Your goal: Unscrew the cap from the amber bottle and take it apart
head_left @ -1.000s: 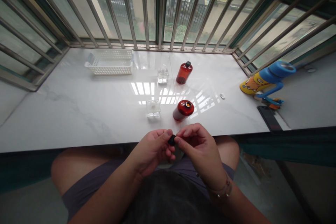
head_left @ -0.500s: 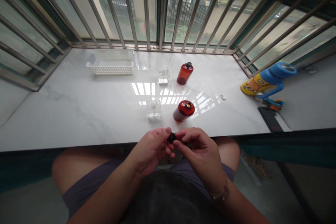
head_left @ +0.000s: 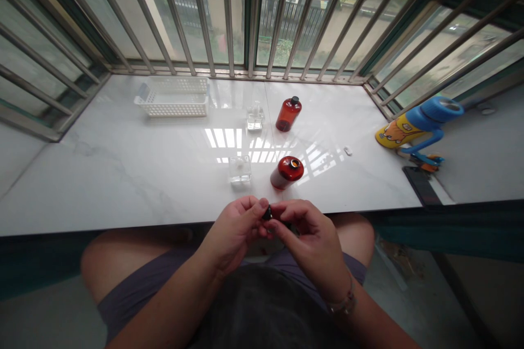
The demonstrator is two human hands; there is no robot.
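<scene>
Right now, both hands are busy with one small black thing (head_left: 267, 212), close to the near edge of the white table (head_left: 123, 185). The left hand (head_left: 237, 234) holds it in a tight pinch, with the thumb on top. The right hand (head_left: 313, 234) has its thumb and finger close together at the other side of it, but I cannot tell if they grip it or just touch it. The thing looks a bit like a bottle cap, though it is too small to be sure. The near brown bottle (head_left: 283, 175) stands just past the hands, and its top is open. The far brown bottle (head_left: 287, 116) has its dark cap (head_left: 295, 100) on. So, I think one bottle is shut and one is not, and the work on the small black thing looks only part done. Two clear glass bottles, a near one (head_left: 239, 172) and a far one (head_left: 255, 120), stand beside the brown ones, with no hand on them. The white basket (head_left: 176, 109) sits well apart from the hands.
</scene>
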